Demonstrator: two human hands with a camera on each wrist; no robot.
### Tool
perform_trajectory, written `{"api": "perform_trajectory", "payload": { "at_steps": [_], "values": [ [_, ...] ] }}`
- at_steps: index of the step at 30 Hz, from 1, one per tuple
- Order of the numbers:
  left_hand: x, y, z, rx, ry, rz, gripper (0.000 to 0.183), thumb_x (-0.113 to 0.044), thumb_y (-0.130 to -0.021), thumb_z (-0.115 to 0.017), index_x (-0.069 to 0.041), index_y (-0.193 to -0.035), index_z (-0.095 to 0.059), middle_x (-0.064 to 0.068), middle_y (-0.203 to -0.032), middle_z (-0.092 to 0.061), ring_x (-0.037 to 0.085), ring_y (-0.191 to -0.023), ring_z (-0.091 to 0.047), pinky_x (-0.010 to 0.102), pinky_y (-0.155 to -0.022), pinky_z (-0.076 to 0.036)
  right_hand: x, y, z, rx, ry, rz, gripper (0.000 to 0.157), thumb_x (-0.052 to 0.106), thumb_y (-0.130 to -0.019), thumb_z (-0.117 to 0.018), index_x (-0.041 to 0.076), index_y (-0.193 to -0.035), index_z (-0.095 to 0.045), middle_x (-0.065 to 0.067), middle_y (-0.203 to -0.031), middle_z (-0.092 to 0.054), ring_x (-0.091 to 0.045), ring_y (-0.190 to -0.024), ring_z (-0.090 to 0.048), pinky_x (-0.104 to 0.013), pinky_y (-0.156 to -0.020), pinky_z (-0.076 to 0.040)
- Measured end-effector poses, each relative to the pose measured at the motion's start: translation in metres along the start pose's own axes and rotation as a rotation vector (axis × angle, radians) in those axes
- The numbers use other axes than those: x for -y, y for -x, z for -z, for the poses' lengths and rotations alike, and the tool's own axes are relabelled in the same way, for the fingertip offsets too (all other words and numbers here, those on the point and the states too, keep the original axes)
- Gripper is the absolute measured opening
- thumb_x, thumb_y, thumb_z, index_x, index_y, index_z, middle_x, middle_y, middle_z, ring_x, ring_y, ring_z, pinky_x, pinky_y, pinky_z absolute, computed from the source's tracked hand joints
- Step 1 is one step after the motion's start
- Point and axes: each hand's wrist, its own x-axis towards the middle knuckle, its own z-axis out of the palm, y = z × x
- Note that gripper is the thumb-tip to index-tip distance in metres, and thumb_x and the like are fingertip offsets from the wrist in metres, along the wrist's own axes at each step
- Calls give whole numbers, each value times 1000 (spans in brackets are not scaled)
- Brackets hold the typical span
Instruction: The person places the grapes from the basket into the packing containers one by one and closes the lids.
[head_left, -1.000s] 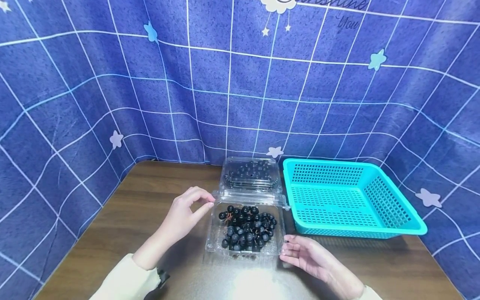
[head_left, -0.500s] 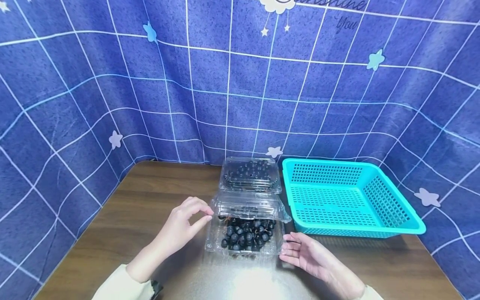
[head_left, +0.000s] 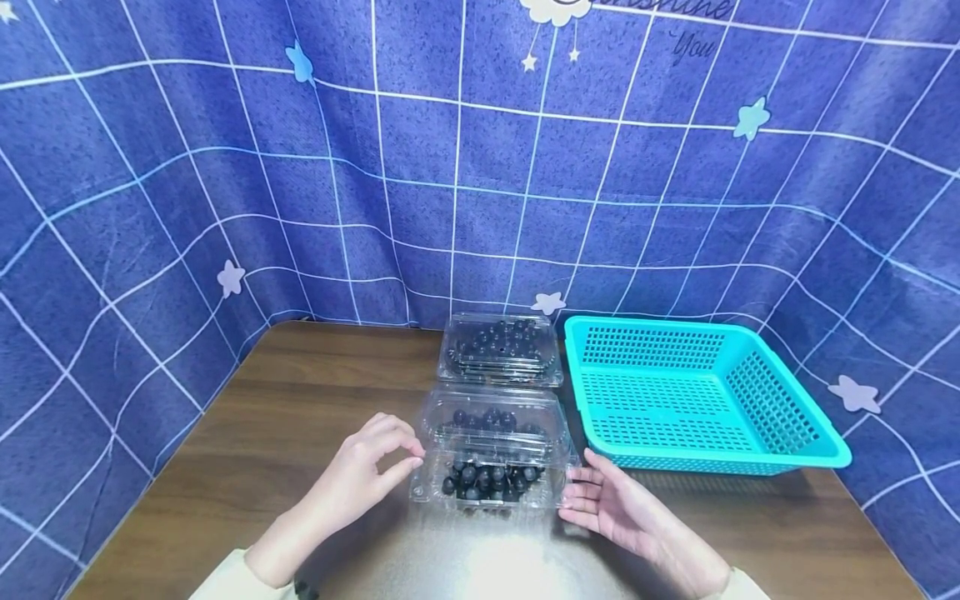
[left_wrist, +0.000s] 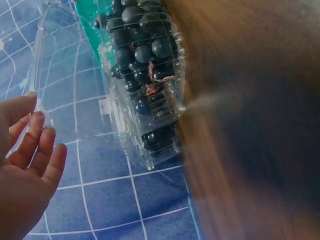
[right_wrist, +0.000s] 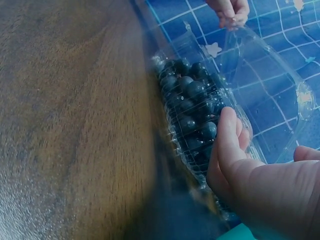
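Note:
A clear plastic clamshell box (head_left: 427, 492) holding dark grapes (head_left: 487, 480) sits between both hands on the wooden table. Its hinged lid (head_left: 491, 410) is tilted over the grapes, partly lowered, with a gap showing in the left wrist view. Thumb and fingertips of my left hand (head_left: 369, 463) pinch the lid's left edge. Against the box's right side rest the fingers of my right hand (head_left: 618, 512), fairly straight. The right wrist view shows that hand (right_wrist: 250, 175) beside the grape-filled base, the raised lid (right_wrist: 265, 85) over it. Reddish stems (left_wrist: 151, 80) show among the grapes.
Directly behind stands a second closed clear box (head_left: 502, 348) of dark grapes. A turquoise perforated basket (head_left: 667, 410) lies to the right, close to my right hand. A blue grid-patterned curtain (head_left: 420, 208) hangs along the table's back and sides.
The lid has swung from standing up at the back down over the grapes. My left hand has moved with it toward the front. My right hand has stayed at the box's side.

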Motion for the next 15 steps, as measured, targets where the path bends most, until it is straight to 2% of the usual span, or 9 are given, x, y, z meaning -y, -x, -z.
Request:
{"api": "perform_trajectory", "payload": {
  "at_steps": [8,15],
  "values": [
    [-1,10,-6,10,-2,-46,23,-5,-74,-76,-21,-85,-64,-14,-93,-58,5,-91,-52,13,-80,-46,0,-1,0,1,24,4,36,38,-102,-34,9,-105,-55,-2,-95,-63,-17,-93,-61,-37,-103,-46],
    [2,19,-13,25,5,-93,9,-18,-83,-71,-22,-86,-64,-13,-94,-58,7,-92,-52,12,-82,-44,-2,-1,0,-4,31,24,28,30,-102,-37,11,-103,-57,-1,-93,-64,-15,-92,-62,-38,-102,-47]
  ]
}}
